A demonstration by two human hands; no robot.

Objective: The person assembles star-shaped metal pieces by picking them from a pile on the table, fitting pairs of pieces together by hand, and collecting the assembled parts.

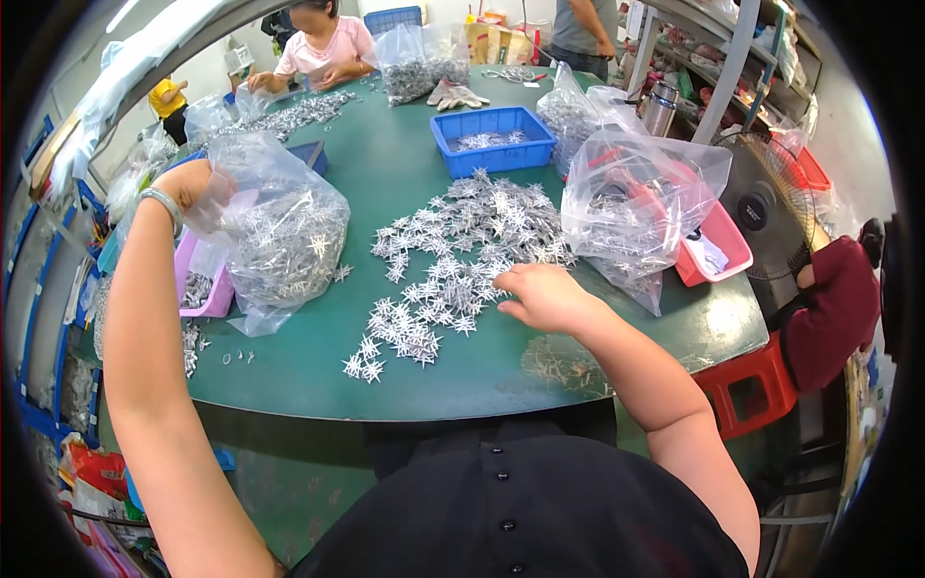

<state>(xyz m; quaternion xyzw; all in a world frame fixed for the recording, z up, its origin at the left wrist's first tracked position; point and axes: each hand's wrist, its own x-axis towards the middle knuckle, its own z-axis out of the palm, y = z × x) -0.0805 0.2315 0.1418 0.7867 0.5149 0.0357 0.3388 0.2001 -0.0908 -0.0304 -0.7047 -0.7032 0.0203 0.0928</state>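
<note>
My left hand (200,190) is closed on the upper edge of a clear plastic bag (289,226), which is bulging with silvery, spiky star-shaped pieces. A broad heap of the same star-shaped pieces (482,231) spreads over the middle of the green table (385,144), with a looser tail running toward the front edge. At the right side of that heap lies my right hand (549,297), palm down. Its thumb and fingers are apart, and I see nothing held between them. The fingertips are beside the nearest pieces.
A blue tray (493,144) stands behind the heap. Another filled clear bag (626,217) leans against a pink basin (718,246) on the right. A purple basin (207,279) sits behind the left bag. A fan (766,207) and a red stool (747,390) border the right side. Across the table works a person (323,48).
</note>
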